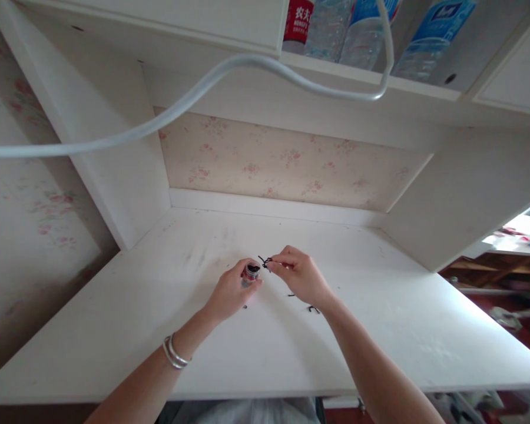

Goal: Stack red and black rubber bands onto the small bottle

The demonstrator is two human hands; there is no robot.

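Note:
My left hand point(232, 290) is wrapped round a small clear jar point(249, 272) with dark contents showing at its open mouth. Just to the right of that mouth, my right hand point(301, 272) pinches several thin black strands point(265, 262) that look like small hair ties or bits of cord; their exact kind is too small to tell. On the white desk point(265, 359) below the right hand lie more black pieces point(313, 309). A tiny dark ring point(245, 307) rests under the left hand.
A white cable point(194, 97) crosses the upper view in front of the shelf. Plastic bottles point(366, 35) stand in the shelf opening overhead. White side panels point(459, 194) and a flowered back wall point(274, 156) enclose the desk.

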